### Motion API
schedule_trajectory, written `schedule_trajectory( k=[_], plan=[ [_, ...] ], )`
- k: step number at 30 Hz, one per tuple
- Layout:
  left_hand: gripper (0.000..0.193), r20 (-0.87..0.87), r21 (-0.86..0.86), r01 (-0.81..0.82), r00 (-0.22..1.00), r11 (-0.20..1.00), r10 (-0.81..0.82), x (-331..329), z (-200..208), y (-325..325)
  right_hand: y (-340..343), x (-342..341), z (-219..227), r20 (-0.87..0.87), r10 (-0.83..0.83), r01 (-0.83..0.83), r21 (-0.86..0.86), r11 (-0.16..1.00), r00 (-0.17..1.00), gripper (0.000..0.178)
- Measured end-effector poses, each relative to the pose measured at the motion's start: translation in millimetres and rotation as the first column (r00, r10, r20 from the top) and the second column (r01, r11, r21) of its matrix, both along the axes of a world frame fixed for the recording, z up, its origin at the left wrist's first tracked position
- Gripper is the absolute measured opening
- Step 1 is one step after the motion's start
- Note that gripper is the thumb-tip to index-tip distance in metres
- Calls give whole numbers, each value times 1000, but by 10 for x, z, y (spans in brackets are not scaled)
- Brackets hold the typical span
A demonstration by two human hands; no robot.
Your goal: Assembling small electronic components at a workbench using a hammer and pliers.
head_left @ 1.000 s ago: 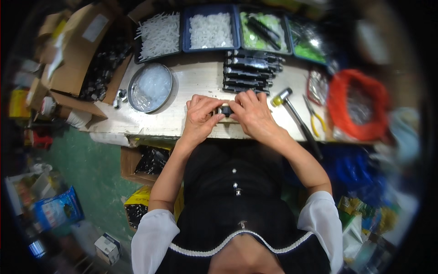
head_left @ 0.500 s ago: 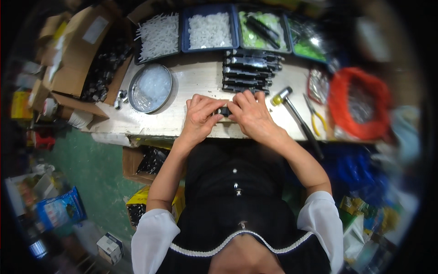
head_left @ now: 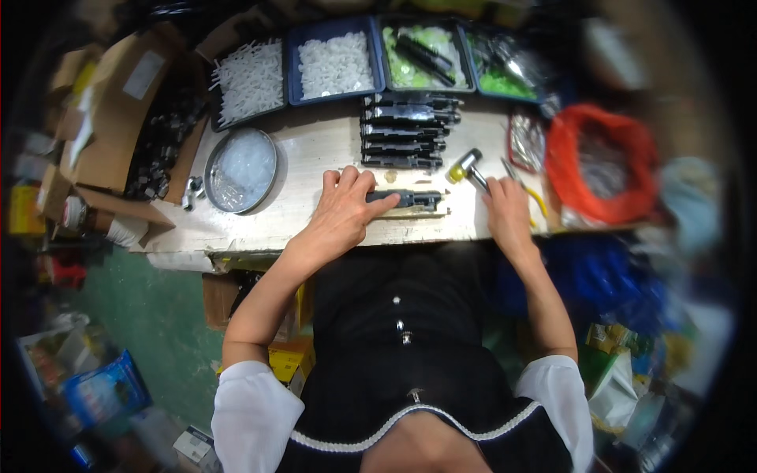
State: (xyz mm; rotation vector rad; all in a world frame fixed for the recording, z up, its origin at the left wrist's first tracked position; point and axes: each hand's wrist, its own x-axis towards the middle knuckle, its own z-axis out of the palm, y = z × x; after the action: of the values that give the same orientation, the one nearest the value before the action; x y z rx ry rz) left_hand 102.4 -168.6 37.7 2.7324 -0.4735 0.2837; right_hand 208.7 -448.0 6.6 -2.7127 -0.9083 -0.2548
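A long, narrow black plastic part [head_left: 410, 199] lies flat near the front edge of the pale, worn tabletop [head_left: 315, 150], seemingly seated on a thin tan strip just under it. The left hand [head_left: 343, 209] rests palm down over the part's left end, fingers spread and pressing on it rather than curled round it. The right hand [head_left: 506, 211] lies well apart to the right, on or around the handle of a small hammer with a yellow-and-silver head [head_left: 465, 167]; whether its fingers actually close on the handle cannot be told. Just behind the part sits a stack of similar black plastic parts [head_left: 404, 132], and beyond them blue trays of small white pieces [head_left: 335, 65]. A round metal dish [head_left: 240, 169] stands to the left. The part looks stiff, light and fairly smooth, so it would likely slide under a sideways push; pressing down on one end, or pinching its long edges, seems the surest hold.
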Motion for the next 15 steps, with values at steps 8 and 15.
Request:
schedule_trajectory(
  k=[8, 15],
  plan=[
    [36, -62, 163, 44, 997, 986, -34, 14, 29, -28, 232, -311, 519, -237, 267, -197, 281, 939, 934, 14],
    [38, -9, 202, 46, 999, 978, -45, 1, -1, -38, 399, -332, 696, -205, 256, -240, 97, 966, 945, 11]
  ],
)
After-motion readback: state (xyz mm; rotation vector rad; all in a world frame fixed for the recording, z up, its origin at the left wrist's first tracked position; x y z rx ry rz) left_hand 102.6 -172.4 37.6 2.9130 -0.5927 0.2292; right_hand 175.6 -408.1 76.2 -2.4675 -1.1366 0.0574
